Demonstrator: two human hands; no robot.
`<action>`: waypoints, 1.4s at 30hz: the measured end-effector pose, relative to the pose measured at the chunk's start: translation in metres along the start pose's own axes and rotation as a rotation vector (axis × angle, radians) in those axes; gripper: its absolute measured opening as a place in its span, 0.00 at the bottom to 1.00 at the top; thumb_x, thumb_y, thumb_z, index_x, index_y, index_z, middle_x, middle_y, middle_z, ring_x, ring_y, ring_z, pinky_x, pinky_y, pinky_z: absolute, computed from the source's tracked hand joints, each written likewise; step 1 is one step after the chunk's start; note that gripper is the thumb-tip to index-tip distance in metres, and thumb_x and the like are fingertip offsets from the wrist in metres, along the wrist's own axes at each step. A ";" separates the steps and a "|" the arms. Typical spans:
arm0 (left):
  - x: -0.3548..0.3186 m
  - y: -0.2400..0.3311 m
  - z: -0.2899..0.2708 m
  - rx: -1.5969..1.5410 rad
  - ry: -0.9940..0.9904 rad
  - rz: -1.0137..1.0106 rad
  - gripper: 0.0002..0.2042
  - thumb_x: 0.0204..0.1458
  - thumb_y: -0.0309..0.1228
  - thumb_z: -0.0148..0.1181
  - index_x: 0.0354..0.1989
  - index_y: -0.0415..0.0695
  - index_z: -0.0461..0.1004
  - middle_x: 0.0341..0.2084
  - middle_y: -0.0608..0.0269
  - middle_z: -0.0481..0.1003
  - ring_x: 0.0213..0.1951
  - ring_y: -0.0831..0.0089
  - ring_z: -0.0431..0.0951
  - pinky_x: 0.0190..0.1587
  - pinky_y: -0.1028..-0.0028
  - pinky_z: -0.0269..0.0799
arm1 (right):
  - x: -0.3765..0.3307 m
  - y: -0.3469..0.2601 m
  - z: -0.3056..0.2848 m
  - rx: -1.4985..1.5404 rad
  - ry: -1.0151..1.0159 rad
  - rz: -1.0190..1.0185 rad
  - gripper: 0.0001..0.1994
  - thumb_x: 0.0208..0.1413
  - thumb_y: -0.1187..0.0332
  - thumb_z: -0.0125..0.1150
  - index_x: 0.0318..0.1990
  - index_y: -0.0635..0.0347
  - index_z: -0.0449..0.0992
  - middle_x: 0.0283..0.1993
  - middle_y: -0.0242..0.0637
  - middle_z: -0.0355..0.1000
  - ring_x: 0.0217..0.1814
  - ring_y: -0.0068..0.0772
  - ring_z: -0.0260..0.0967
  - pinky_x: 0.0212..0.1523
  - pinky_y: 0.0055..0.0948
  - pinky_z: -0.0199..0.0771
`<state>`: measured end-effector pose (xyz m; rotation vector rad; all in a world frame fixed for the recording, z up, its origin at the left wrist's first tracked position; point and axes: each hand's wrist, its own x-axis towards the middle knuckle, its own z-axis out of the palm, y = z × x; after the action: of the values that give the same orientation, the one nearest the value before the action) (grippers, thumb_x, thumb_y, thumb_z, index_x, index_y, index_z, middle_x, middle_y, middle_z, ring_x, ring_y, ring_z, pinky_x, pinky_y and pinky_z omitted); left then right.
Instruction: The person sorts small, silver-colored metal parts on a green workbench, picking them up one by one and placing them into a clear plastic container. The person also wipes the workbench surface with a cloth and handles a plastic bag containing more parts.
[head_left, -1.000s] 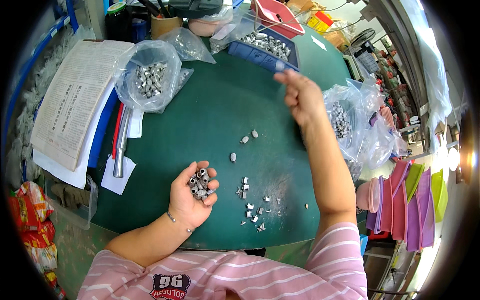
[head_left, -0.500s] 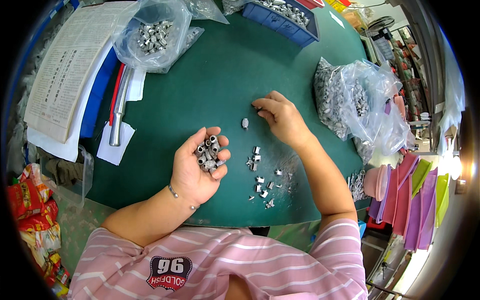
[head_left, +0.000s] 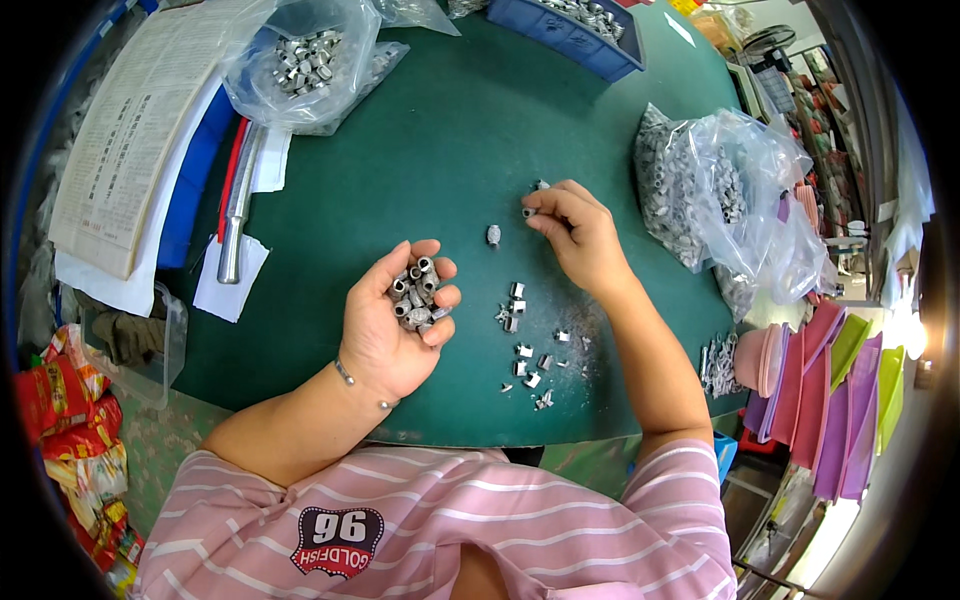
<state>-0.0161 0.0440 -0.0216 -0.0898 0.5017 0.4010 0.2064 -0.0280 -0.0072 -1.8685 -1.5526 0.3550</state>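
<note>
My left hand (head_left: pixel 392 322) is cupped palm up over the green mat (head_left: pixel 430 140), holding a heap of small grey metal sleeves (head_left: pixel 417 293). My right hand (head_left: pixel 578 235) rests on the mat further right, its fingertips pinching one small metal piece (head_left: pixel 529 211). Another sleeve (head_left: pixel 493 235) lies loose on the mat just left of that hand. Several small silvery parts (head_left: pixel 528 345) are scattered on the mat between my two forearms.
A clear bag of metal sleeves (head_left: pixel 300 60) lies at the back left beside a metal tool (head_left: pixel 238 205) and printed paper sheets (head_left: pixel 125 140). Plastic bags of parts (head_left: pixel 705 195) sit at the right, a blue tray (head_left: pixel 580 35) at the back. Snack packets (head_left: pixel 60 410) lie at the left.
My right hand came down from raised at the back to the mat and pinched a small piece. My left hand stayed cupped on its heap. The view shifted closer.
</note>
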 end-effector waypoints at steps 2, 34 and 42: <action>0.000 0.000 0.000 0.009 0.007 0.003 0.11 0.57 0.37 0.45 0.36 0.45 0.71 0.30 0.60 0.70 0.26 0.71 0.69 0.13 0.78 0.59 | -0.006 -0.010 -0.003 0.139 -0.019 0.087 0.08 0.46 0.81 0.58 0.35 0.63 0.74 0.32 0.35 0.66 0.30 0.27 0.66 0.31 0.24 0.67; 0.001 0.000 -0.002 -0.002 -0.015 0.001 0.11 0.57 0.37 0.45 0.37 0.45 0.72 0.29 0.60 0.71 0.26 0.70 0.69 0.13 0.78 0.59 | 0.005 0.007 -0.003 0.429 0.200 0.452 0.06 0.50 0.68 0.61 0.31 0.61 0.74 0.23 0.33 0.65 0.24 0.24 0.61 0.19 0.22 0.59; 0.001 0.000 -0.001 -0.002 -0.008 0.002 0.11 0.57 0.37 0.45 0.36 0.45 0.71 0.29 0.60 0.71 0.26 0.70 0.69 0.13 0.78 0.59 | 0.003 0.017 0.001 0.206 0.150 0.120 0.07 0.46 0.78 0.61 0.35 0.63 0.74 0.26 0.27 0.62 0.25 0.19 0.56 0.25 0.20 0.59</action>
<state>-0.0162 0.0443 -0.0233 -0.0896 0.4931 0.4034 0.2194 -0.0261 -0.0182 -1.7880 -1.2586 0.4025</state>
